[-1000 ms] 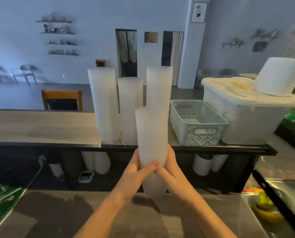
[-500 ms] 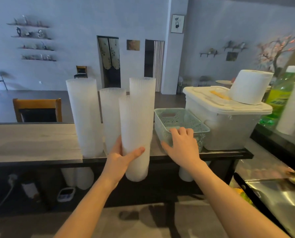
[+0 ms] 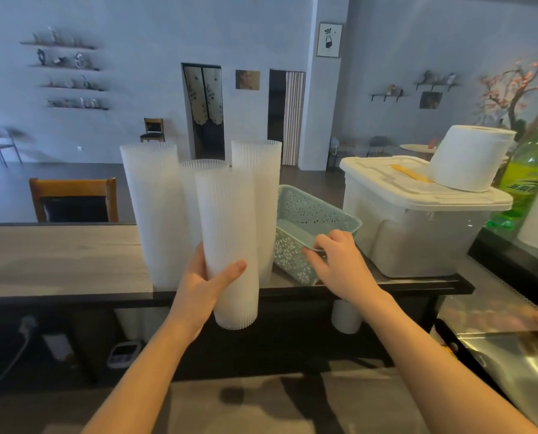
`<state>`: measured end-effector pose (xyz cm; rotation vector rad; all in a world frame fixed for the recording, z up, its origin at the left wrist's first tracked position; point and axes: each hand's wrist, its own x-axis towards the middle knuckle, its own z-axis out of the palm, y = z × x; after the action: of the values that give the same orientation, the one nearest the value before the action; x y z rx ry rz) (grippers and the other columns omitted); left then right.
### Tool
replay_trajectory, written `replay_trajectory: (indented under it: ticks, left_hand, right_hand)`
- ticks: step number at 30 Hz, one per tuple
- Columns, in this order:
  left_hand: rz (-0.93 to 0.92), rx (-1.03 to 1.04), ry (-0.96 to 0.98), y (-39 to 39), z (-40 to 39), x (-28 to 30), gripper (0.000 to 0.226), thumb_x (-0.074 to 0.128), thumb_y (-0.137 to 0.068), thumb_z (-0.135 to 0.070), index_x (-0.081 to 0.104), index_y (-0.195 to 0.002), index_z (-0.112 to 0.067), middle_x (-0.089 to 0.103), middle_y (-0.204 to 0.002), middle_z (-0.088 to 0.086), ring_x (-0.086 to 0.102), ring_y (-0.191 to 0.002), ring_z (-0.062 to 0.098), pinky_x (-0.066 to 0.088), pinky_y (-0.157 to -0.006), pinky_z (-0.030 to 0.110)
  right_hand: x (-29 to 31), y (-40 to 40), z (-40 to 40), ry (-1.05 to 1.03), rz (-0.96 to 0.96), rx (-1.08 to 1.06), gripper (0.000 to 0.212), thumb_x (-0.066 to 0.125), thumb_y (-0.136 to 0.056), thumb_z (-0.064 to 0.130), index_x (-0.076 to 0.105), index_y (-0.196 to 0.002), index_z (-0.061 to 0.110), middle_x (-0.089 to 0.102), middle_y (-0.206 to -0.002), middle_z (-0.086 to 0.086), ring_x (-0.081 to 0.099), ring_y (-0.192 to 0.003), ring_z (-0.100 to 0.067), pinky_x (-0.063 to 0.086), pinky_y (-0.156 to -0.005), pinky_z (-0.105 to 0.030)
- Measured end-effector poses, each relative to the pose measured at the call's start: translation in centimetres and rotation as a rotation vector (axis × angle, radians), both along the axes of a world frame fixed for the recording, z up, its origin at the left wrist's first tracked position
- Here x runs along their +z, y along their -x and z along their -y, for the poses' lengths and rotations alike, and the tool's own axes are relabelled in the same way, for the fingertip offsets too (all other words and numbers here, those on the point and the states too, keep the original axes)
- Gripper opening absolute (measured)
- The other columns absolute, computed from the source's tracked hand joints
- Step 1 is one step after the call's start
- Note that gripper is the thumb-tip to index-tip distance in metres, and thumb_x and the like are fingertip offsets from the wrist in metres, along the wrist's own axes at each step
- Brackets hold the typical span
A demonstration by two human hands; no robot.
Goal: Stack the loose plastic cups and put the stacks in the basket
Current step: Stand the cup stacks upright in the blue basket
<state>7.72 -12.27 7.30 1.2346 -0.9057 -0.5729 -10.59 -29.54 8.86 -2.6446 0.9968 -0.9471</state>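
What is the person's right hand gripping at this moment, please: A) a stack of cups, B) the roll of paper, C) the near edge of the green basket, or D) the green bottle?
C: the right hand curls its fingers over the near edge of the green basket, while the left hand holds the stack of cups.

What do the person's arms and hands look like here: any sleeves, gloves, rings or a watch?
Both forearms are bare right to the bottom of the frame, so no sleeves show. The left hand and right hand wear no gloves, and no rings, watch, bracelet or markings are visible on the fingers or wrists. Fingernails look short and unpainted.
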Motion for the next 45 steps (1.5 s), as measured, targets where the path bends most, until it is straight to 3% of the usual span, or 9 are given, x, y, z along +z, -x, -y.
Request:
replay_trajectory:
  ticks: [6, 10, 14, 17, 23, 30, 36, 40, 45]
  left_hand:
    - [0.049, 0.078, -0.01, 0.4, 0.0, 0.1, 0.077, 0.078, -0.053, -0.059, 0.045, -0.123, -0.047, 0.06, -0.122, -0.011, 0.058, -0.114, 0.013, 0.051, -0.095, 0.043]
    - [0.059, 0.082, 0.036, 2.0, -0.3, 0.1, 0.071, 0.077, -0.054, -0.057, 0.046, -0.119, -0.053, 0.062, -0.117, -0.019, 0.059, -0.11, 0.006, 0.051, -0.091, 0.037]
    - [0.076, -0.014, 0.08, 4.5, 0.2, 1.0, 0.072, 0.078, -0.059, -0.051, 0.048, -0.125, -0.046, 0.064, -0.116, -0.019, 0.062, -0.11, 0.004, 0.053, -0.089, 0.036]
    - [0.122, -0.077, 0.05, 6.1, 1.6, 1.6, 0.075, 0.079, -0.06, -0.051, 0.048, -0.127, -0.041, 0.064, -0.119, -0.012, 0.062, -0.112, 0.009, 0.054, -0.091, 0.039]
    - [0.138, 0.021, 0.033, 6.8, 3.8, 1.3, 0.071, 0.077, -0.058, -0.056, 0.049, -0.122, -0.042, 0.062, -0.118, -0.012, 0.06, -0.109, 0.009, 0.054, -0.092, 0.039]
    - [0.195, 0.095, -0.007, 5.5, 3.5, 0.8, 0.06, 0.077, -0.062, -0.053, 0.045, -0.113, -0.05, 0.058, -0.116, -0.015, 0.057, -0.108, 0.007, 0.051, -0.086, 0.031]
    - [0.14, 0.178, 0.004, 2.8, 2.6, 0.9, 0.072, 0.075, -0.056, -0.059, 0.048, -0.121, -0.044, 0.06, -0.119, -0.012, 0.059, -0.108, 0.009, 0.052, -0.089, 0.036]
    - [0.095, 0.222, 0.071, 1.1, 1.5, 1.4, 0.082, 0.076, -0.059, -0.058, 0.047, -0.133, -0.037, 0.061, -0.123, -0.011, 0.059, -0.113, 0.011, 0.051, -0.096, 0.047]
    - [0.135, 0.216, 0.153, 1.4, 2.0, 5.0, 0.073, 0.076, -0.058, -0.057, 0.046, -0.124, -0.044, 0.061, -0.12, -0.012, 0.061, -0.108, 0.008, 0.051, -0.085, 0.031]
  right_hand:
    - [0.1, 2.1, 1.0, -0.021, 0.031, 0.085, 0.025, 0.059, -0.097, 0.026, 0.057, -0.084, 0.006, 0.048, -0.096, -0.006, 0.041, -0.1, -0.02, 0.039, -0.083, -0.03]
    - [-0.1, 3.6, 1.9, -0.02, 0.011, 0.133, 0.023, 0.059, -0.098, 0.025, 0.059, -0.086, 0.006, 0.05, -0.11, -0.004, 0.04, -0.11, -0.018, 0.034, -0.091, -0.025]
    - [-0.4, 4.9, 2.5, 0.041, 0.017, 0.155, 0.018, 0.059, -0.098, 0.023, 0.064, -0.092, 0.007, 0.051, -0.12, -0.006, 0.039, -0.121, -0.023, 0.032, -0.098, -0.03]
    - [-0.5, 5.7, 2.7, 0.077, 0.027, 0.135, 0.016, 0.059, -0.097, 0.021, 0.066, -0.097, 0.006, 0.053, -0.114, -0.008, 0.04, -0.116, -0.025, 0.035, -0.094, -0.031]
    - [-0.7, 5.9, 3.1, 0.034, -0.001, 0.162, 0.015, 0.056, -0.099, 0.02, 0.059, -0.095, 0.006, 0.048, -0.11, -0.009, 0.038, -0.111, -0.022, 0.03, -0.089, -0.026]
    - [-0.6, 6.4, 3.6, -0.02, -0.015, 0.252, 0.012, 0.052, -0.101, 0.018, 0.05, -0.09, 0.013, 0.046, -0.112, -0.005, 0.033, -0.124, -0.022, 0.027, -0.101, -0.029]
    - [-0.5, 7.6, 4.3, -0.073, -0.036, 0.282, 0.025, 0.044, -0.098, 0.033, 0.052, -0.087, 0.012, 0.044, -0.112, 0.001, 0.031, -0.127, -0.018, 0.025, -0.106, -0.03]
    - [-0.5, 7.7, 4.3, -0.079, -0.028, 0.259, 0.029, 0.053, -0.1, 0.033, 0.055, -0.085, 0.007, 0.046, -0.117, -0.004, 0.032, -0.123, -0.013, 0.029, -0.099, -0.026]
    - [-0.3, 7.2, 4.5, -0.074, 0.007, 0.195, 0.044, 0.053, -0.09, 0.048, 0.057, -0.081, 0.005, 0.049, -0.123, -0.007, 0.039, -0.122, -0.017, 0.028, -0.094, -0.018]
